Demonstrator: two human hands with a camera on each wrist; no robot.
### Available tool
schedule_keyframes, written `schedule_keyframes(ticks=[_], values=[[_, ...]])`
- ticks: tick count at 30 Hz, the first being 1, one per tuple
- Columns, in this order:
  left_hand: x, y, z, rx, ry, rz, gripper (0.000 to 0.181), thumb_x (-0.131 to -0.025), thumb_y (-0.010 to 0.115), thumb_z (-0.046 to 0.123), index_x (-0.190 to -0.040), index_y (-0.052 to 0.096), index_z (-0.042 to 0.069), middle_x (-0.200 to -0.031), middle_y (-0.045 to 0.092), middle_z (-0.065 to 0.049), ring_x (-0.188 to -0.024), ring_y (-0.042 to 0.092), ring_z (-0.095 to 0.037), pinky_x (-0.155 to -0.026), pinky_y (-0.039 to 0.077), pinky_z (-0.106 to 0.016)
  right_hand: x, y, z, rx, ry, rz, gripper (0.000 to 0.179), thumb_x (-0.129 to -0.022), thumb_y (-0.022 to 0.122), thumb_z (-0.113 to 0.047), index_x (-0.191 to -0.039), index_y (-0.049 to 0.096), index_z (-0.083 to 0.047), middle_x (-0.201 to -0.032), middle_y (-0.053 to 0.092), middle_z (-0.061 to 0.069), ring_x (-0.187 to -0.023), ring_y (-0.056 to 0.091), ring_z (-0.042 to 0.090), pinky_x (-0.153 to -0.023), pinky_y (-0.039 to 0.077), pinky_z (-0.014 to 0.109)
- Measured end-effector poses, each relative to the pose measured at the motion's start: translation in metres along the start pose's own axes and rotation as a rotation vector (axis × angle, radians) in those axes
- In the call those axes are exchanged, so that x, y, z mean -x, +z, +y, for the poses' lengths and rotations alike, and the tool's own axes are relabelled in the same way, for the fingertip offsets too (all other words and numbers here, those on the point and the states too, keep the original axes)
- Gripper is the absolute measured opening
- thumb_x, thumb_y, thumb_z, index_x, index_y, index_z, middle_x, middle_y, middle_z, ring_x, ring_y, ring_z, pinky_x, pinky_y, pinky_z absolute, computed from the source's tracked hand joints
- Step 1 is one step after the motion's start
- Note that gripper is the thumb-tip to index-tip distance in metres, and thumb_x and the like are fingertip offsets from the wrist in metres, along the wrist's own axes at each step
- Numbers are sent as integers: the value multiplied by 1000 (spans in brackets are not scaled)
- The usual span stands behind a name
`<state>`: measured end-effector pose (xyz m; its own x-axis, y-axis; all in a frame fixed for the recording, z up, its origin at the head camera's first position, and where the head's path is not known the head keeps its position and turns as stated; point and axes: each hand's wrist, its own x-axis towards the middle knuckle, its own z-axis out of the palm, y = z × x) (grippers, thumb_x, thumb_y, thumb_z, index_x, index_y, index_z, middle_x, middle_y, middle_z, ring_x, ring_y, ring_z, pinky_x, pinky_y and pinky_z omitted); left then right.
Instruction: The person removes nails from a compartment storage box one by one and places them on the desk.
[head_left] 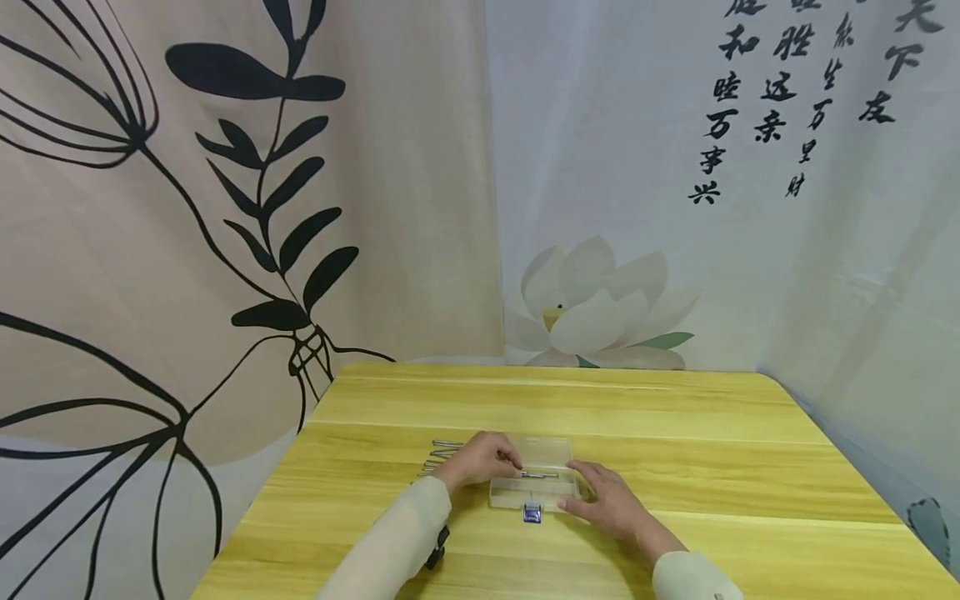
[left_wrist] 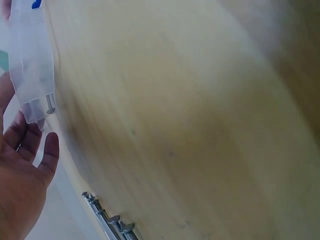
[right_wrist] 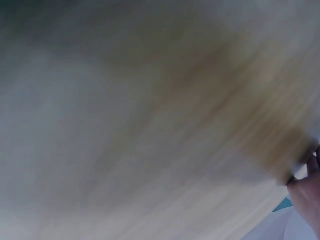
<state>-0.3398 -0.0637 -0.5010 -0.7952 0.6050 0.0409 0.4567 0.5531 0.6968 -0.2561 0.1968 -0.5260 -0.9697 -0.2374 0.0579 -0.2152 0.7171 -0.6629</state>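
Note:
A clear plastic box (head_left: 513,496) lies with its lid (head_left: 543,450) folded back and a blue latch (head_left: 532,512) at its front. My left hand (head_left: 480,457) is over the box's left part, fingers curled, pinching the end of a thin metal nail (head_left: 540,475). In the left wrist view a flat-headed nail (left_wrist: 50,104) shows at the box's end, beside the fingers (left_wrist: 31,140). My right hand (head_left: 611,504) holds the box's right end between thumb and fingers. Only a small part of that hand shows in the right wrist view, at the right edge.
Several more metal nails (head_left: 442,450) lie in a row on the wooden table (head_left: 675,433), left of the box and partly behind the left hand. A patterned cloth (head_left: 420,208) hangs behind the table's back edge.

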Motion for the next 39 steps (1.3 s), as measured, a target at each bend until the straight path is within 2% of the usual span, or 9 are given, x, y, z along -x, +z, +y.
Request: schedule_keyframes(ticks=[8,21,28,34,39], values=[[0,-2,-4,-14,60,-4,4,-88,76,11,-89,81,10,-91,63,7,-82,56,-6,-74,49,-26,0,-1,-2,3,9,8,73,-86,74,-47,-144,50,-10,-145,47,22,-132,38,51,-103,31,67],[-5,0,-6,-92,19,-44,4,-88,77,14,-88,81,13,-95,58,10,-87,53,-5,-77,48,-23,1,0,-1,-8,26,-1,73,-86,75,-48,-145,50,-11,-146,46,22,-133,37,50,-103,30,67],[-7,-1,-3,-167,39,-68,6,-88,77,18,-86,81,13,-95,57,10,-88,52,-5,-79,46,-24,0,1,0,-4,14,4,73,-86,74,-48,-145,50,-10,-145,46,22,-132,38,50,-104,30,66],[-9,0,-4,-185,19,-72,5,-88,77,17,-86,81,16,-96,57,11,-89,52,-5,-81,47,-24,0,1,-1,-1,2,2,73,-87,73,-48,-144,50,-9,-145,46,22,-132,38,50,-104,30,66],[-10,-1,-2,-216,26,-75,5,-89,77,19,-87,81,16,-96,57,11,-88,52,-5,-81,47,-24,-1,2,0,0,-7,9,73,-87,73,-48,-144,50,-9,-145,47,22,-132,38,50,-104,30,66]])
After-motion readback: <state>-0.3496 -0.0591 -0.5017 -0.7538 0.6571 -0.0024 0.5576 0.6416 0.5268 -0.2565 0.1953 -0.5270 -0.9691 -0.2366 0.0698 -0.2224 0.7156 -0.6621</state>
